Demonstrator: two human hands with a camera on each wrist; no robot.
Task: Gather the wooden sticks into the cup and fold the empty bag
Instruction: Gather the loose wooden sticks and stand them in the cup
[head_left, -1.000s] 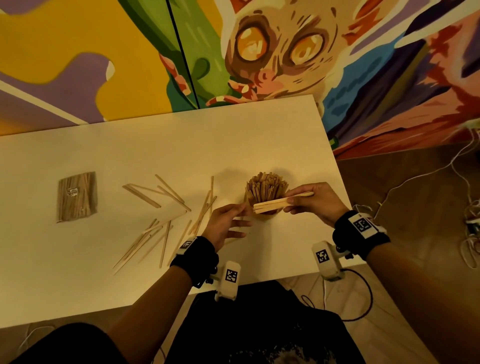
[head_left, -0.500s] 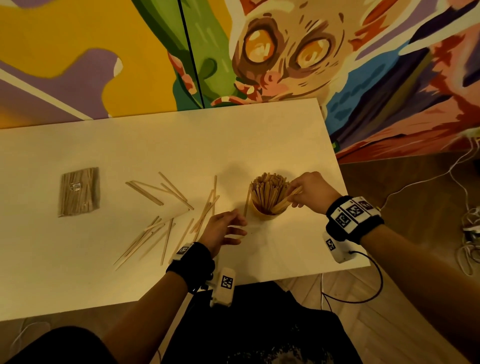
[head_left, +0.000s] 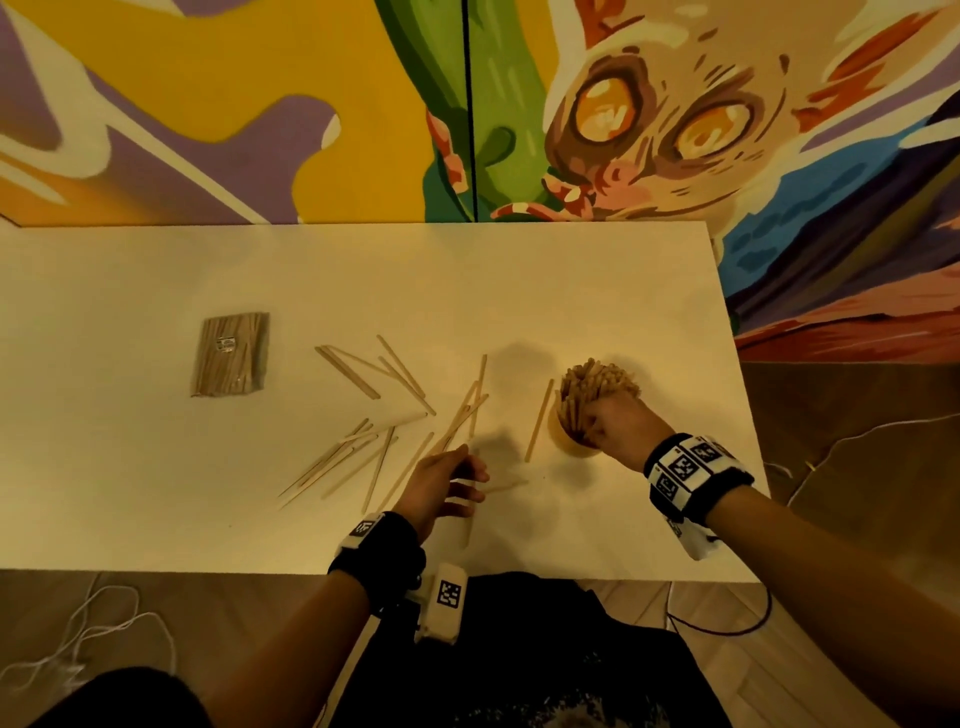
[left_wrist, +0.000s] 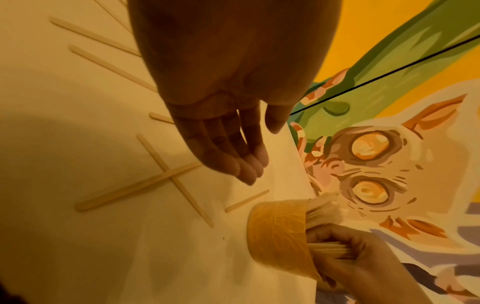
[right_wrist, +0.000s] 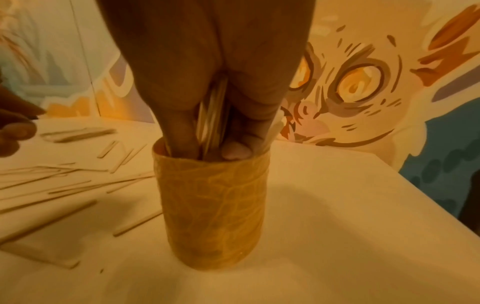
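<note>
White table (head_left: 156, 493), right hand (right_wrist: 207, 82) fingers pinching sticks (right_wrist: 211, 115) into cup (right_wrist: 213, 205), left hand (left_wrist: 228, 86) seemingly relaxed, empty.

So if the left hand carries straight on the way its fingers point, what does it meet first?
Probably the single stick lying on the table just ahead of the left hand, then the cup. The open fingers hover above the table, so height is unclear.

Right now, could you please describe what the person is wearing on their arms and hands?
Both forearms are bare, with no gloves. Each wrist carries a black strap: the right hand's has white square-coded marker tiles; the left hand's holds a white camera block with one marker.
</note>
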